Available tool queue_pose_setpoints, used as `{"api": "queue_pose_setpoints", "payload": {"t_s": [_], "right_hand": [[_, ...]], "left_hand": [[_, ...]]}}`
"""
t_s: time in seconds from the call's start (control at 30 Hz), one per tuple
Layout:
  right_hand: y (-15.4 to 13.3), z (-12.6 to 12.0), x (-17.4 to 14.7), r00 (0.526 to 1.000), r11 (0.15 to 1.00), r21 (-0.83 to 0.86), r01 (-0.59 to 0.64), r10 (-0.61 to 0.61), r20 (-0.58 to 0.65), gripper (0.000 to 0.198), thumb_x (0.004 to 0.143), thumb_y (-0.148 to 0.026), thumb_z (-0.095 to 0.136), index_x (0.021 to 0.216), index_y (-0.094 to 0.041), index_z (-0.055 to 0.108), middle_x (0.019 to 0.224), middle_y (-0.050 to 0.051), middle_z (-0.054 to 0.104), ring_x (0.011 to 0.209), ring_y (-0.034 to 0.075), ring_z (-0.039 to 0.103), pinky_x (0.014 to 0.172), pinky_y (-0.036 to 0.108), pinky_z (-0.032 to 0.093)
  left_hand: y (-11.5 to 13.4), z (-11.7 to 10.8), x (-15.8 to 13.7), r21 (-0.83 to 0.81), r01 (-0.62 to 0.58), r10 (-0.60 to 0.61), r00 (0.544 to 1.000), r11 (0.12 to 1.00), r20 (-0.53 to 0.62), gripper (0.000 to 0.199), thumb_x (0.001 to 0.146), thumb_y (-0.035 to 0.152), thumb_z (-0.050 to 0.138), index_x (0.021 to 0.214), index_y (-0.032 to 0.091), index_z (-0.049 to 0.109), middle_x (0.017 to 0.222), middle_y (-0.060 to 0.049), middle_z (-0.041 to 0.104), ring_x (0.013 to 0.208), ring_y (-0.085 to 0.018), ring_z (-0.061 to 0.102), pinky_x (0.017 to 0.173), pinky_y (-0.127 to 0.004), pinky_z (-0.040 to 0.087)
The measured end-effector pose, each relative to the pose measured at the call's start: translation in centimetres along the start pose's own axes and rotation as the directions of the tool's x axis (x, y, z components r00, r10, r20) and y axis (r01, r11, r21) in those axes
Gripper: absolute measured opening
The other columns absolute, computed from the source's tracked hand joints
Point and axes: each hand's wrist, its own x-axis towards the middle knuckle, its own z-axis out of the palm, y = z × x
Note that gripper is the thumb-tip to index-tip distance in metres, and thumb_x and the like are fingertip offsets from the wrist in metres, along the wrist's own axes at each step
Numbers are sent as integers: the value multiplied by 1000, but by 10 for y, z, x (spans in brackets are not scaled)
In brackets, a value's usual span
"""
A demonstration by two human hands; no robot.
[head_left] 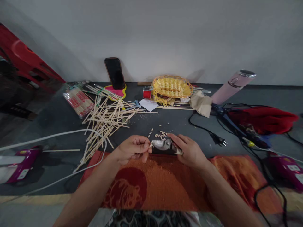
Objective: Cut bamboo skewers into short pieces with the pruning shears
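Observation:
My left hand is closed in a pinch around a thin wooden stick, and only its short pale end shows past the fingertips. My right hand grips a pair of pruning shears, its fingers wrapped round the handles. The shears' jaws point left, close to the stick's end; whether they touch it I cannot tell. Just beyond the jaws lie several short cut stick pieces on the dark table. An orange towel is spread beneath both hands.
Long wooden sticks lie in a loose heap at left, near a packaged bundle. Behind stand a phone, red thread spool and yellow basket. A pink flask, red cloth and cables with a plug occupy the right.

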Motion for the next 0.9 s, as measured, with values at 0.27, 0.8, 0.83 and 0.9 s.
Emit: {"api": "queue_pose_setpoints", "payload": {"t_s": [0.27,0.8,0.83,0.9], "right_hand": [[4,-3,0,1000,1000,3,13,-13,-25,56,86,-14,47,141,-23,38,109,10,61,94,23,59,83,36,49],[32,-2,1,943,946,-67,-318,309,-123,61,88,-36,54,144,-25,33,119,10,59,101,26,59,85,39,49],[35,-1,0,918,918,-93,-385,371,-138,64,87,-43,56,144,-25,33,117,10,60,100,27,60,83,39,49],[42,1,-1,884,875,-145,-462,442,-151,65,84,-51,58,140,-25,39,112,10,62,98,29,60,77,40,50]], "left_hand": [[-1,-3,0,0,-13,13,998,1000,53,34,80,44,65,76,11,60,51,-4,64,30,-2,32,33,-15,13],[1,-14,2,178,-109,114,993,978,-16,36,86,47,57,79,12,62,51,-1,62,33,-2,33,33,-15,19],[0,-13,3,230,-119,131,991,966,-38,35,86,46,56,81,12,63,53,-2,63,34,-2,34,35,-15,21],[-2,-9,7,335,-127,159,985,934,-69,34,87,45,56,84,12,64,58,-2,66,37,-3,35,38,-15,24]]}}
